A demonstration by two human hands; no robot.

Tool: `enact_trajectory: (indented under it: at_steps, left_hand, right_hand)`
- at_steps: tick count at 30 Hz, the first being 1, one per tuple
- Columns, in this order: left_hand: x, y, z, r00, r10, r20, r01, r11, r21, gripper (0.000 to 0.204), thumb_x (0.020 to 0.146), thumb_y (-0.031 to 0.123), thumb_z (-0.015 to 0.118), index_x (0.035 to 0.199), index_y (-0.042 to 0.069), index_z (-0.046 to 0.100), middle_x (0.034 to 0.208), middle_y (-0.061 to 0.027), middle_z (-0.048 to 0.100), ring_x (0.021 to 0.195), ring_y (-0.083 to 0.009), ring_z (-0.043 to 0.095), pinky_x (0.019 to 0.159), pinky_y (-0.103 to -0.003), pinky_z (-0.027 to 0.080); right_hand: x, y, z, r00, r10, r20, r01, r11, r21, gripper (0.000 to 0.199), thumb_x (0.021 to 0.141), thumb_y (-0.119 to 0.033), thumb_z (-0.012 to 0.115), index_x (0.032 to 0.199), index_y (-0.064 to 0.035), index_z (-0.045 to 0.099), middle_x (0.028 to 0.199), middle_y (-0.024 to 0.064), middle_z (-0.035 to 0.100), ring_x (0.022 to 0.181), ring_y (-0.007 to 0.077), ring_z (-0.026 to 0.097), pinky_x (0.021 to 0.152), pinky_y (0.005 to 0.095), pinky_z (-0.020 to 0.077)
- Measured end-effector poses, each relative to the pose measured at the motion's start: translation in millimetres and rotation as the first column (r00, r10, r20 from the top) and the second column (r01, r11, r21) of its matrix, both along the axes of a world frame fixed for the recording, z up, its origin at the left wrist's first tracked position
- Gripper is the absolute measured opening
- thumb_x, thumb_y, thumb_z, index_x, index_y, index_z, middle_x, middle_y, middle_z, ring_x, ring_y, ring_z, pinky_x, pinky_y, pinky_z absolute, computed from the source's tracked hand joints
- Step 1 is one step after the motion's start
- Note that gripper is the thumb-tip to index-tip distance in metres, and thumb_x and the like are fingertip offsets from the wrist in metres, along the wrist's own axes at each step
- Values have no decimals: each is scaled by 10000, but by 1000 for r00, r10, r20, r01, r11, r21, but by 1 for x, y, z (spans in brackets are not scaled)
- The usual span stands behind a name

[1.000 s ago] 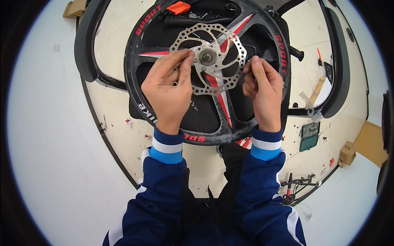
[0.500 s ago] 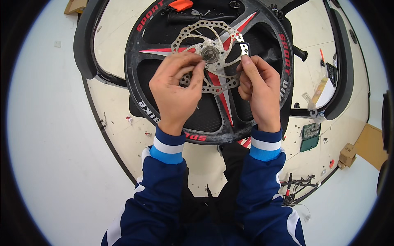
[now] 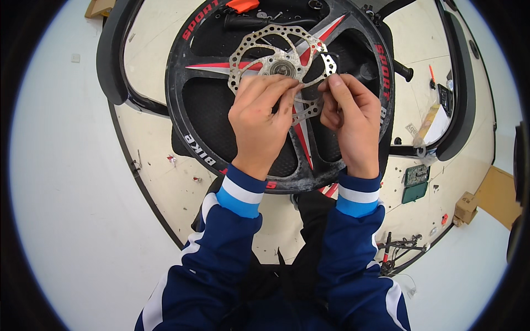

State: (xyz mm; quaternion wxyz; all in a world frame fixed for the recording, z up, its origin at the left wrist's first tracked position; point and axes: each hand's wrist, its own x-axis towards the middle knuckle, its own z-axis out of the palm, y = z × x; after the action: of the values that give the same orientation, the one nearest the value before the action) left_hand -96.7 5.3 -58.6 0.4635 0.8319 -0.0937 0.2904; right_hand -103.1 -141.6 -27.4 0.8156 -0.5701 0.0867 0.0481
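Observation:
A black mag wheel [image 3: 175, 102] with red and silver spoke decals lies flat in front of me. At its centre a silver, perforated brake disc [image 3: 330, 64] sits around the hub [image 3: 282, 68]. My left hand [image 3: 258, 124] is over the disc's lower part, fingertips pinched together just beside the hub; anything between them is too small or hidden to name. My right hand [image 3: 356, 118], at the disc's right edge, has thumb and finger closed on a thin black bent hex key [image 3: 330, 53], whose short end shows above the fingertips.
Beyond the hub lie a black handlebar grip [image 3: 243, 23], an orange piece [image 3: 243, 5] and small metal parts. Black curved armrests [image 3: 113, 66] flank the wheel. On the floor at right are a green tool case [image 3: 416, 183], a cardboard box [image 3: 466, 207] and a bike frame [image 3: 397, 251].
My left hand has moved right along the disc, from the hub's left side to just below its right side. My right hand stays nearly in place, the hex key turned slightly.

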Motion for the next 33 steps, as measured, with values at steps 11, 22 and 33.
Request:
enact_trajectory:
  at_steps: [11,22,33]
  left_hand:
    - [2,-2,2,1000,5,30,-6,999,38,149,724,-16,784,858,30,737,851,-64,693,783,-225,647,713,-312,513]
    - [3,-1,3,999,-17,37,15,999,36,157,686,-12,781,824,40,727,812,-49,690,768,-226,628,690,-318,504]
    - [2,2,2,999,-17,38,16,1000,16,168,681,5,795,835,37,735,814,-64,708,788,-234,643,719,-321,515]
  right_hand:
    - [2,-19,-6,998,-32,55,-13,747,664,322,1067,-246,409,843,-39,514,927,123,611,857,237,604,971,427,497]
    - [3,-24,-10,998,-57,17,20,594,804,348,1074,-242,337,905,-2,523,1299,336,550,1262,428,540,1146,506,389]
    - [7,-9,6,968,-220,118,222,975,-5,337,1050,-299,518,1007,2,662,737,-55,460,621,28,376,563,202,297]
